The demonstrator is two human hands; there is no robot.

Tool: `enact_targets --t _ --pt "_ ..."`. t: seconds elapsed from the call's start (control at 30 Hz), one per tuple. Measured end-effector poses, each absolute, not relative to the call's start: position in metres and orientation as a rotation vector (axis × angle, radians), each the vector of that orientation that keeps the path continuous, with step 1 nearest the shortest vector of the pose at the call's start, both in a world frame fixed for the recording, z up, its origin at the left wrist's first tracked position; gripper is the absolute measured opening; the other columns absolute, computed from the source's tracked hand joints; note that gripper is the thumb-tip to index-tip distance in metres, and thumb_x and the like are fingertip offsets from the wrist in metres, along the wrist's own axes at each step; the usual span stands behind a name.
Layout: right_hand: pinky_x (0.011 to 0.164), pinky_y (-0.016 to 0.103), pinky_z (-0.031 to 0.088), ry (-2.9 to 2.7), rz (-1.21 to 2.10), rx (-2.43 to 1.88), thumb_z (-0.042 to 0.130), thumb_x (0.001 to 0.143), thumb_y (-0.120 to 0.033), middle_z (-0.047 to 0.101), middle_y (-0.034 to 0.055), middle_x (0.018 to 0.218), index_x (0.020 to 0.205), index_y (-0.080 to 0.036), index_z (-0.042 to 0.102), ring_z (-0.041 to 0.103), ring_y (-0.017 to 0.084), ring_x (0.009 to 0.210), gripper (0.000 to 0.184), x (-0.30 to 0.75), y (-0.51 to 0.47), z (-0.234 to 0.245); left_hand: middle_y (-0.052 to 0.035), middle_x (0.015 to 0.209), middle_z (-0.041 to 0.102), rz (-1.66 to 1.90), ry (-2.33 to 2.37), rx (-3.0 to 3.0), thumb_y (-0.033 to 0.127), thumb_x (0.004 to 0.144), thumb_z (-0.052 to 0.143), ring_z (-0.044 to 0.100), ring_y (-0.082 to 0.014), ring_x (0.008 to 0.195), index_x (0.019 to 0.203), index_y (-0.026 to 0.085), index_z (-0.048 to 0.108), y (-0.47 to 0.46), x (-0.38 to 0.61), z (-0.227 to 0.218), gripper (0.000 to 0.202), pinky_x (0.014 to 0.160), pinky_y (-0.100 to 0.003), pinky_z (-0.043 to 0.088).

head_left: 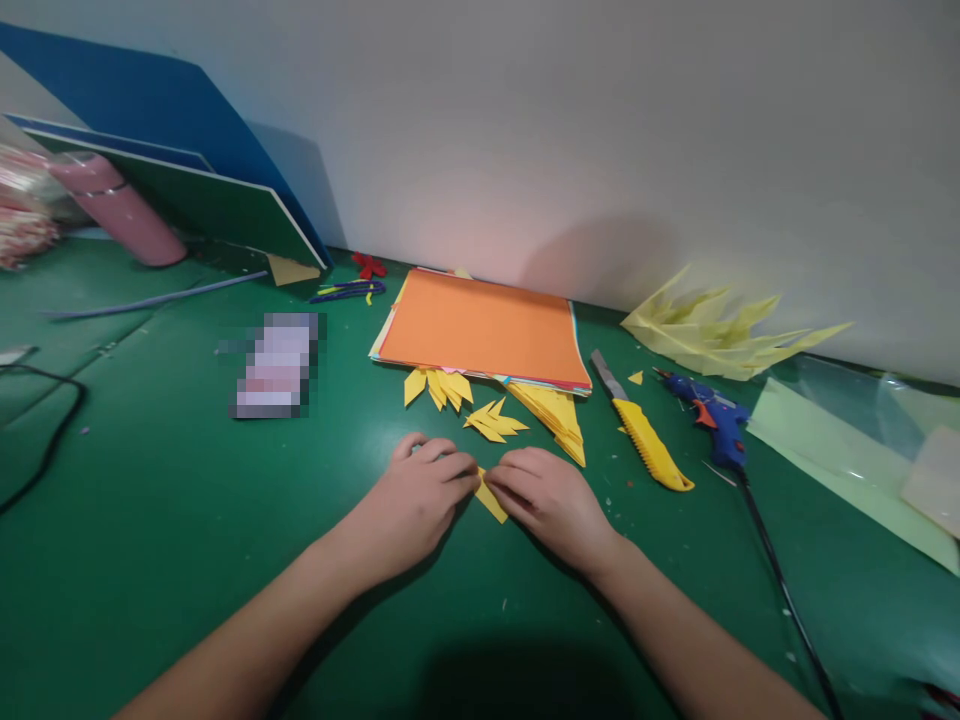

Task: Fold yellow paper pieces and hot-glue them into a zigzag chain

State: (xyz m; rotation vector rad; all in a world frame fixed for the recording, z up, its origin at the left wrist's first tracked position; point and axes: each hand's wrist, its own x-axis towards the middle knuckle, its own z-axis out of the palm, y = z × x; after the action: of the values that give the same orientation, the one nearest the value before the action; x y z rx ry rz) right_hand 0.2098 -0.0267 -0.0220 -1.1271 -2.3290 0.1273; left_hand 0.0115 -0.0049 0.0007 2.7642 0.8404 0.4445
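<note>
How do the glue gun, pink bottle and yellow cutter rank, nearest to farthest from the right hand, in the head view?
1. Yellow cutter: right of the right hand.
2. Glue gun: right of the cutter.
3. Pink bottle: far left.

Left fingers and right fingers pinch yellow paper over a green table.

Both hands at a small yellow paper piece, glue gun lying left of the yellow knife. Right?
One slip: the head view shows the glue gun lying right of the yellow knife, not left. The left hand and right hand are indeed at a small yellow paper piece.
</note>
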Motion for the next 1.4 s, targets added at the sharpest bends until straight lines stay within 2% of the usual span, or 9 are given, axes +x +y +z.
enact_targets --t 0.73,0.97,1.4 --pt "0.064 0.028 0.045 -2.290 0.218 -1.133 0.044 0.094 -0.019 0.065 0.0059 0.073 0.078 -0.017 0.063 0.057 0.018 0.069 0.025 0.2101 -0.0250 -0.0211 -0.0043 0.106 0.066 0.415 0.822 2.732 0.004 0.088 0.038 0.052 -0.0204 0.097 0.103 0.018 0.061 -0.0034 0.0110 0.0001 0.031 0.088 -0.038 0.028" --pt "0.065 0.029 0.045 -2.293 0.222 -1.151 0.044 0.093 -0.019 0.064 0.0058 0.074 0.078 -0.017 0.063 0.057 0.018 0.070 0.025 0.2092 -0.0251 -0.0188 -0.0029 0.106 0.066 0.381 0.864 2.645 0.002 0.087 0.036 0.052 -0.0193 0.096 0.097 0.018 0.061 -0.0043 0.0126 0.0048 0.032 0.089 -0.038 0.028" --pt "0.062 0.028 0.039 -2.371 0.214 -1.219 0.048 0.087 -0.013 0.055 0.0037 0.071 0.069 -0.018 0.056 0.049 0.017 0.069 0.021 0.2090 -0.0250 -0.0194 -0.0031 0.101 0.066 0.394 0.866 2.698 0.001 0.087 0.035 0.051 -0.0193 0.092 0.093 0.018 0.062 -0.0029 0.0133 0.0025 0.032 0.091 -0.040 0.026"
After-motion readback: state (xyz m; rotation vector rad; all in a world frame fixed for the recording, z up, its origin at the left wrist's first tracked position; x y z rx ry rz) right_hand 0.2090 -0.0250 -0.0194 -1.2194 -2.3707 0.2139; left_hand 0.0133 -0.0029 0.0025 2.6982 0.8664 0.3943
